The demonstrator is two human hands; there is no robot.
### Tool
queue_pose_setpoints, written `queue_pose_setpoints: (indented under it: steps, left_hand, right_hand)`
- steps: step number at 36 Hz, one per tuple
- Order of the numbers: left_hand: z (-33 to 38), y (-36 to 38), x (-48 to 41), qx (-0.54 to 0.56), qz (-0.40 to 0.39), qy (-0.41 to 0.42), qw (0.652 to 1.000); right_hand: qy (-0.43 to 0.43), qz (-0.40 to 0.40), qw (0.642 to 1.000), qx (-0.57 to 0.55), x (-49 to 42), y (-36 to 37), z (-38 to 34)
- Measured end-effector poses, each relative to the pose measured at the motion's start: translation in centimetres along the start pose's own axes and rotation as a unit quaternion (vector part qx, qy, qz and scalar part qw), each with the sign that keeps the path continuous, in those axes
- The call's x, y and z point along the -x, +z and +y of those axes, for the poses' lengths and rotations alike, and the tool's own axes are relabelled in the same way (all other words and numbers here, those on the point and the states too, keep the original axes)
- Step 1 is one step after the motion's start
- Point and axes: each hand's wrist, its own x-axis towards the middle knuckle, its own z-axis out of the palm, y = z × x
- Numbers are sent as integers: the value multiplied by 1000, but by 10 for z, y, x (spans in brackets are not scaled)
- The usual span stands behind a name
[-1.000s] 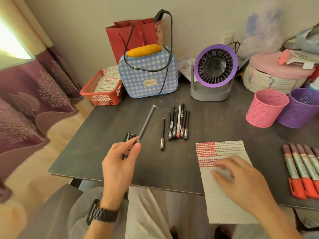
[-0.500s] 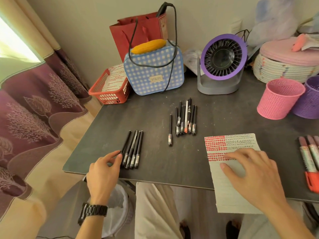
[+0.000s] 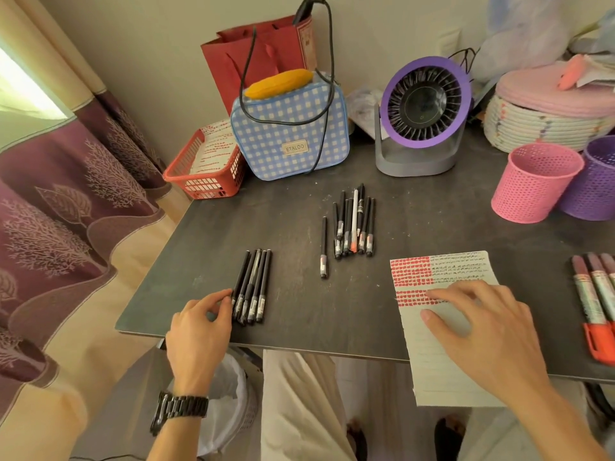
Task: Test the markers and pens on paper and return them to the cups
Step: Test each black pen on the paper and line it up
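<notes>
Left hand [image 3: 199, 327], btm left of ctr, at the near table edge: fingers loosely bent, tips touching the leftmost of a row of black pens [image 3: 253, 287]. It grips nothing. Watch [image 3: 179, 407] on that wrist.

Right hand [image 3: 482, 331], lower right: fingers spread & fairly straight, lying flat on the paper [image 3: 466, 266], holding nothing. The paper hangs over the near edge of the table [image 3: 299, 211]. Its top left is filled w/ red marks, its top right w/ dark scribbles, and lower down it shows ruled lines only.

The row of black pens lies side by side, approx 5. At frame ctr a single pen [image 3: 323, 247] lies alone. Just right of it is a bunch of pens [image 3: 354, 224], mostly black, one white w/ an orange tip. At the far right edge are markers [image 3: 595, 294] w/ red caps, partly cut off.

Pink cup [image 3: 532, 184] & purple cup [image 3: 595, 181] stand upright at upper right, side by side; can't tell if touching.

At the back of the table: fan [image 3: 424, 104] upper ctr-right, and checked bag [image 3: 289, 134] w/ a black cable over it. Red basket [image 3: 203, 171] sits to its left and red paper bag [image 3: 259, 51] behind. Woven basket [image 3: 545, 128] w/ pink lid is at top right.
</notes>
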Motion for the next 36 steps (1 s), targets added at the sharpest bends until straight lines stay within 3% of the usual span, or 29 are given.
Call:
queue_pose_setpoints:
  steps: [12,18,22,26,30,36]
  left_hand:
    - [7,-3,-4,21,-16,21,999]
    - [51,-2,6,14,-9,121,992]
    - [95,12,12,26,-49,186,981]
    - [127,30,11,-3,-99,236,967]
    - [148,48,6,-56,-144,173,973]
    - [151,64,0,-65,-143,130,979]
  right_hand:
    - [7,-3,1000,6,1,-1,-3]
    - [24,-41,998,31,0,-6,-10]
    - [33,-83,996,17,-2,-14,-13]
    - [46,-47,997,-30,-5,-27,-8]
    - [27,20,999,-22,1,-35,7]
    - [26,-2,999,26,11,-30,21]
